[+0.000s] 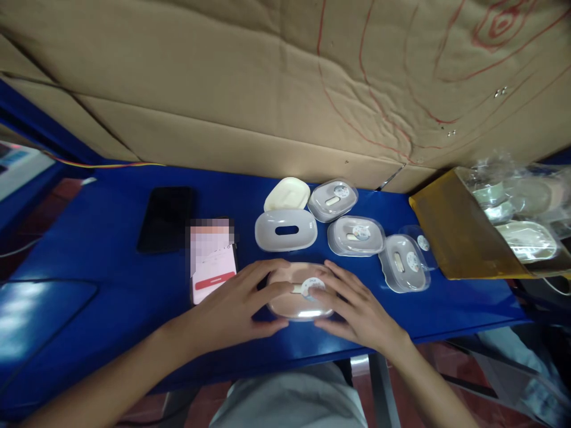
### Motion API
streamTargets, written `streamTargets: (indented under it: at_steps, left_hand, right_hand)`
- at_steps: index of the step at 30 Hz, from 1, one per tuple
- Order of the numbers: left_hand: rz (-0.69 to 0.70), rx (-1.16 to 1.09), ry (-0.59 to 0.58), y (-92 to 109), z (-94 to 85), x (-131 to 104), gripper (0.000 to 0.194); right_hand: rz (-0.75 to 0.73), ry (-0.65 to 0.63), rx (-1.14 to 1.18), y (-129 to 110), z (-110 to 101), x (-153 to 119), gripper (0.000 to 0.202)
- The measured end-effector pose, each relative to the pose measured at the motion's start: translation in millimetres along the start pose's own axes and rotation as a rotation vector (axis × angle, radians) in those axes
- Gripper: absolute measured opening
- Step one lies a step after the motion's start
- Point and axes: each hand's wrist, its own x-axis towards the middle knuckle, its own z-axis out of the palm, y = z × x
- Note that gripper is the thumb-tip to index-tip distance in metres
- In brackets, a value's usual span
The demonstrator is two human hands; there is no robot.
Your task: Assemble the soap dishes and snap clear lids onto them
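A pinkish oval soap dish [294, 306] with a clear lid and a round sticker lies at the blue table's front edge, between both hands. My left hand [236, 303] grips its left end, thumb at the near side and fingers over the top and far rim. On the right end, my right hand [359, 303] holds it the same way, with a finger across the sticker. Just beyond stand a grey-white oval tray [286, 230] with a slot and a cream oval piece [288, 194]. Lidded grey soap dishes [355, 236] sit to the right, each bearing a sticker.
A lit phone [214, 261] lies beside my left hand, with a black phone [165, 219] farther left. At the right stands an open cardboard box [455, 232] with plastic-wrapped dishes. A cardboard wall [200, 89] rises behind the blue table [111, 285]. A dark cable runs at the left.
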Motion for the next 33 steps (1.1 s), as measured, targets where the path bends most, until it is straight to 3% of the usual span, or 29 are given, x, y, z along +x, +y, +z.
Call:
streamTargets:
  at_steps: [9, 13, 18, 23, 30, 33]
  left_hand:
    - [0.01, 0.017, -0.002, -0.7, 5.3, -0.3, 0.058]
    - [0.003, 0.028, -0.003, 2.3, 7.4, 0.7, 0.058]
    - [0.017, 0.01, -0.044, 7.1, 0.6, -0.1, 0.06]
    - [-0.016, 0.022, -0.11, 8.3, -4.1, -6.6, 0.066]
    - [-0.015, -0.089, -0.15, 23.9, 3.0, -4.5, 0.083]
    - [-0.007, -0.169, -0.194, 32.1, -4.3, -3.2, 0.083]
  right_hand:
    - [0.041, -0.023, 0.028, -0.6, 15.6, -6.3, 0.063]
    - [0.068, -0.058, 0.162, 5.5, 0.7, -3.0, 0.07]
    - [0.126, 0.085, 0.216, 27.3, -21.6, 42.8, 0.05]
    - [0.077, -0.02, 0.032, 41.7, -3.9, 79.5, 0.054]
    - [0.022, 0.023, -0.124, 34.4, 1.7, 37.3, 0.048]
    - [0.0, 0.018, -0.148, 27.3, -1.3, 13.9, 0.054]
